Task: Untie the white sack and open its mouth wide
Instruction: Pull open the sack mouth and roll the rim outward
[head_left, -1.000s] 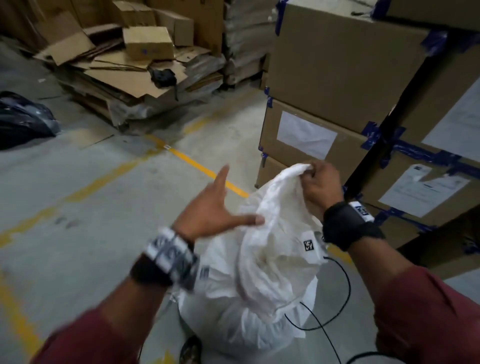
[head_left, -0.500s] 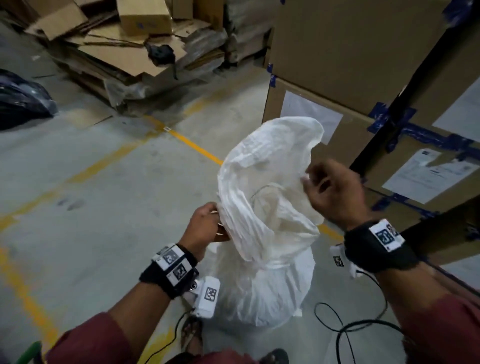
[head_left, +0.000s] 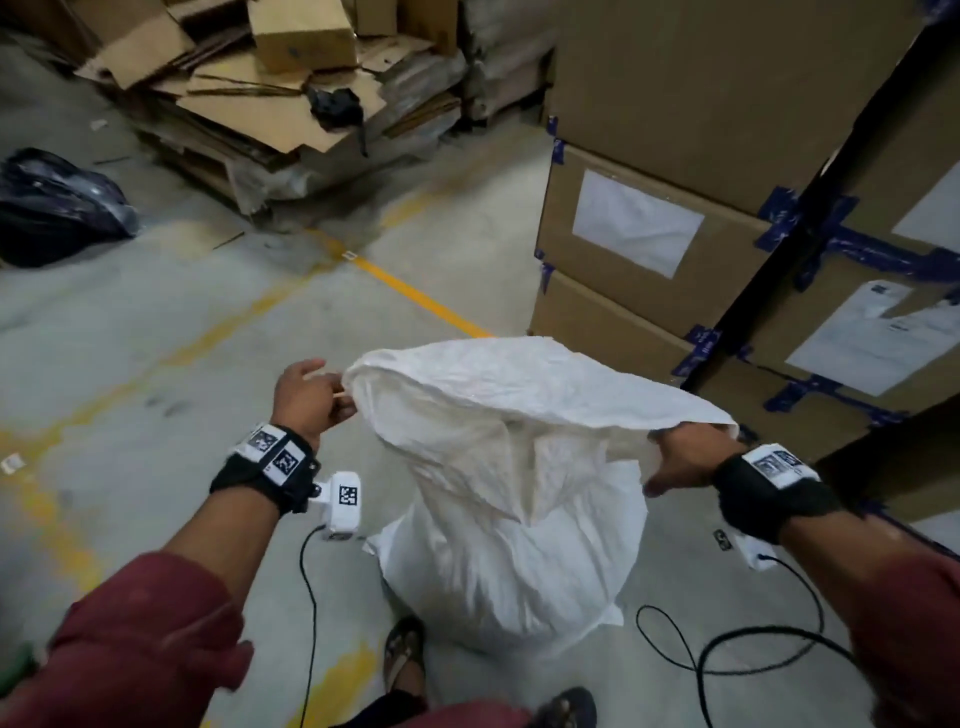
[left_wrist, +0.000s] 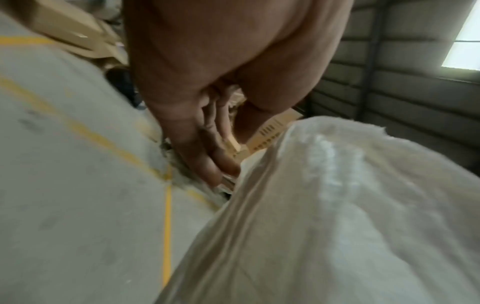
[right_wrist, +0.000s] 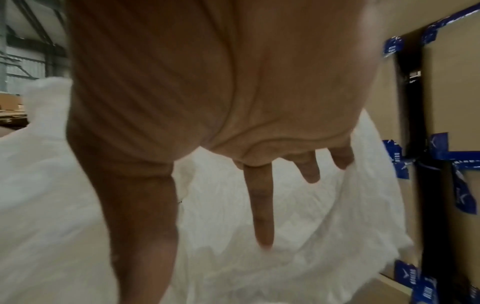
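Two hands on the white sack (head_left: 511, 540), standing on the near floor: left hand (head_left: 310, 400) pinching left rim, right hand (head_left: 680, 457) clutching right rim. Pull apart evenly, gently.

Grey concrete floor (head_left: 156, 332), yellow lines (head_left: 415, 296); stacked cardboard boxes (head_left: 649, 244) right, flattened cardboard pile (head_left: 270, 104) behind.

Concrete floor (head_left: 156, 364), white sack (head_left: 509, 571), perhaps flattened cardboard (head_left: 270, 109)
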